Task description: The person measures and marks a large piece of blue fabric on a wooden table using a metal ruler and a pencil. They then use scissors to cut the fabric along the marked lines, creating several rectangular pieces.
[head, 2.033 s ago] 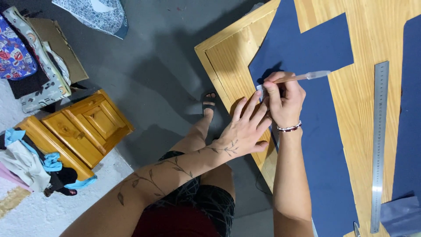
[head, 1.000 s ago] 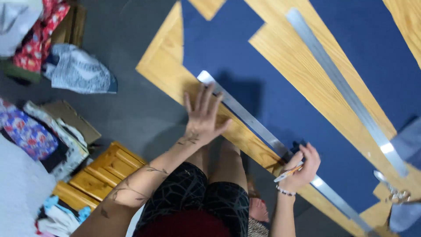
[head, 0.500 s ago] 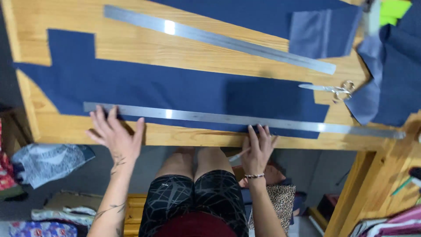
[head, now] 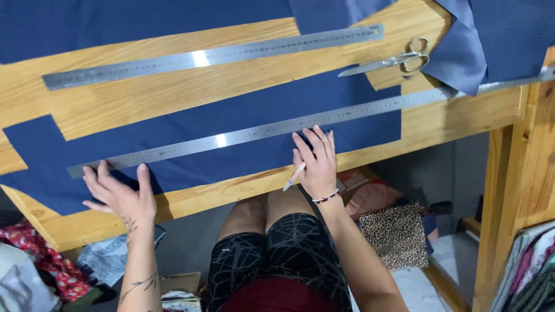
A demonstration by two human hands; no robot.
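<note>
Here, ruler (head: pixel 243 137) under both fingertips — seemingly.

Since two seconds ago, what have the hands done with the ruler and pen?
The marking stopped: both hands laid the long ruler across the navy fabric. Left hand presses its left end, right hand its middle. The pen stays in the right hand; second ruler and scissors lie untouched.
</note>
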